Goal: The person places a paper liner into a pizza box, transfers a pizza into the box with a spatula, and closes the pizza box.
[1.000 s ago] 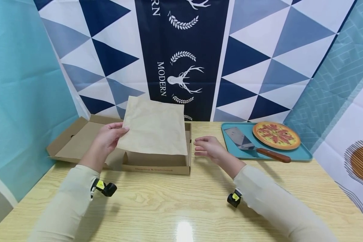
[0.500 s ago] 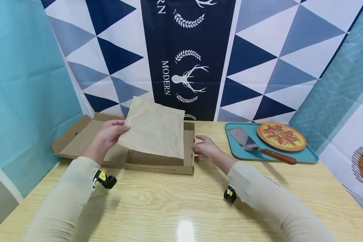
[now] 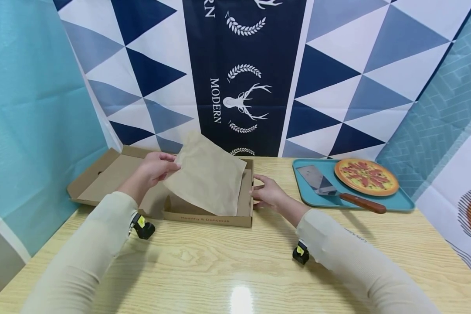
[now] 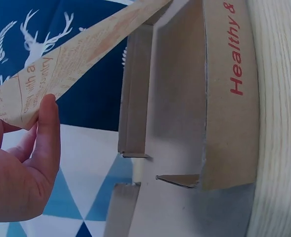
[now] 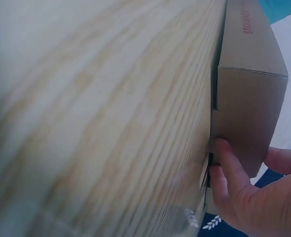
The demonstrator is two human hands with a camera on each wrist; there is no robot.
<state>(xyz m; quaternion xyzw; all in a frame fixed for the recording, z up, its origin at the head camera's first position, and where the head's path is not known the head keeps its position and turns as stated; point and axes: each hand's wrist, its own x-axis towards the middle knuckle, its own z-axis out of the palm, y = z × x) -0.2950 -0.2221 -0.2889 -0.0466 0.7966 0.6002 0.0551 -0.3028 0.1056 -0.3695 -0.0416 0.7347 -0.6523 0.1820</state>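
My left hand [image 3: 154, 170] pinches the left edge of a sheet of brown food-wrapping paper [image 3: 211, 176] between thumb and fingers. Printed lettering shows on the paper [image 4: 41, 79] in the left wrist view. The sheet slants over an open cardboard pizza box [image 3: 208, 219], its lower right corner down inside the box by the front wall. With my right hand [image 3: 269, 192] I hold the box's right side wall. In the right wrist view, fingertips [image 5: 223, 147] press low on the outside of that wall, and the thumb lies at its top edge.
The box lid [image 3: 111, 174] lies folded open to the left. At the back right, a blue tray [image 3: 310, 201] carries a pizza [image 3: 366, 176] and a pizza server [image 3: 337, 192] whose wooden handle juts over the front rim. A patterned cloth [image 3: 241, 52] hangs behind the table.
My right hand has moved left onto the box's side wall. The left hand has shifted slightly right, and the paper has tilted, its right corner dropping into the box.
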